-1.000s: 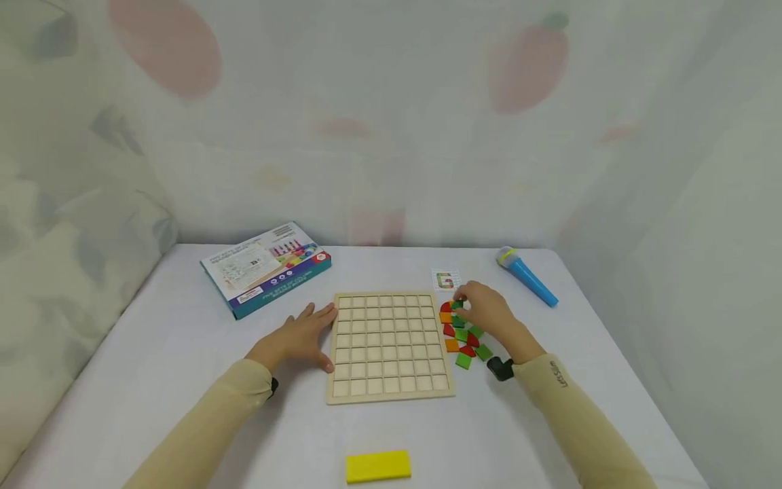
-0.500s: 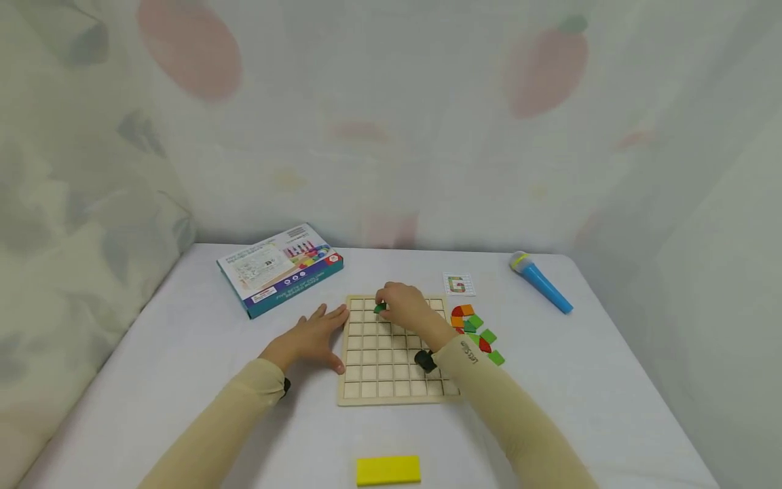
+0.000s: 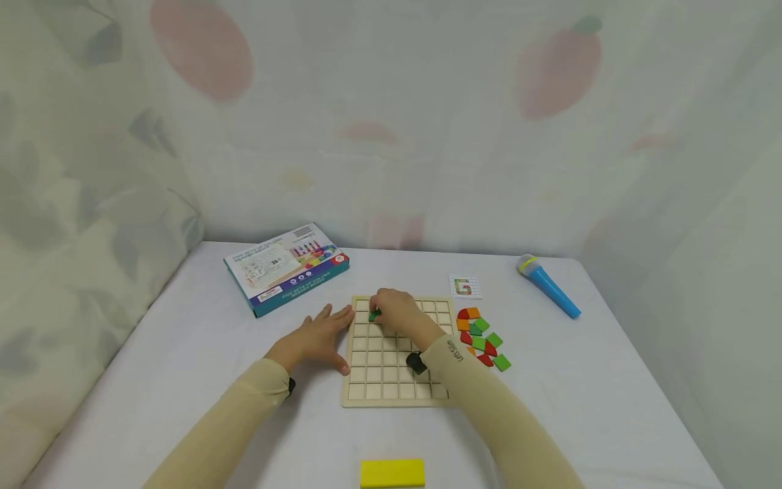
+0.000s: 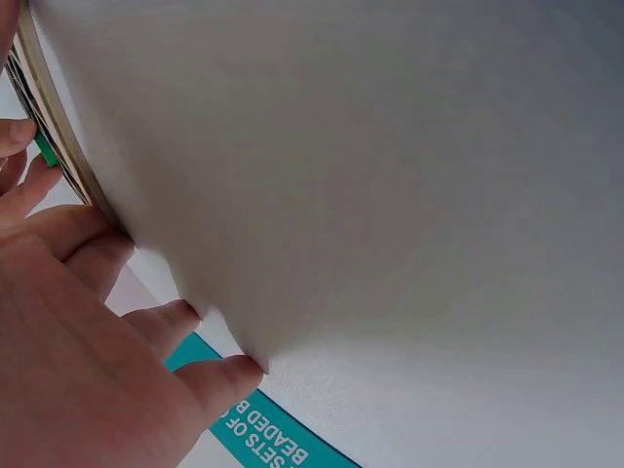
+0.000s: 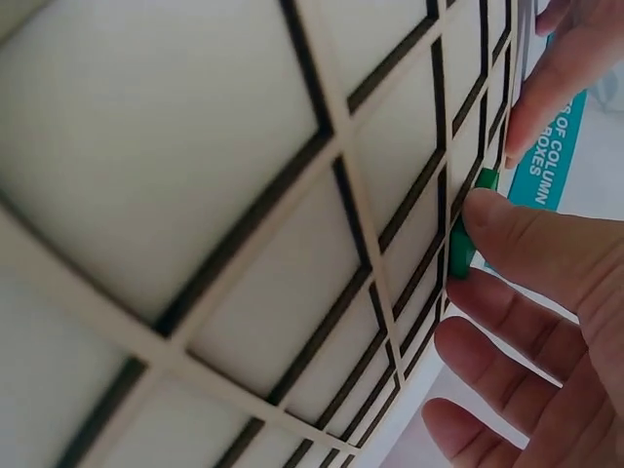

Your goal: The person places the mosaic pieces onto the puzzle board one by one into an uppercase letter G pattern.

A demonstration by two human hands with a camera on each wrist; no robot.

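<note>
A wooden grid board (image 3: 391,390) with square recesses lies on the white table. My right hand (image 3: 400,316) is over its far left part, pinching a small dark green tile (image 5: 462,239) between thumb and index finger, right at the grid. In the right wrist view the other fingers are loosely bent below the tile. My left hand (image 3: 314,343) lies spread along the board's left side, fingertips and thumb touching its edge. The left wrist view shows those fingers (image 4: 161,327) extended on the tabletop beside the board's rim (image 4: 68,136).
Right of the board lie several loose red, orange and green tiles (image 3: 479,343). Behind them is a small card (image 3: 465,286) with a G pattern. A toy microphone (image 3: 550,288) is at back right, a printed box (image 3: 287,268) at back left, a yellow block (image 3: 392,473) in front.
My right hand has come from the tile pile to the board's far left part, bringing the dark green tile. The left hand stays at the board's left edge. The head view has shifted slightly.
</note>
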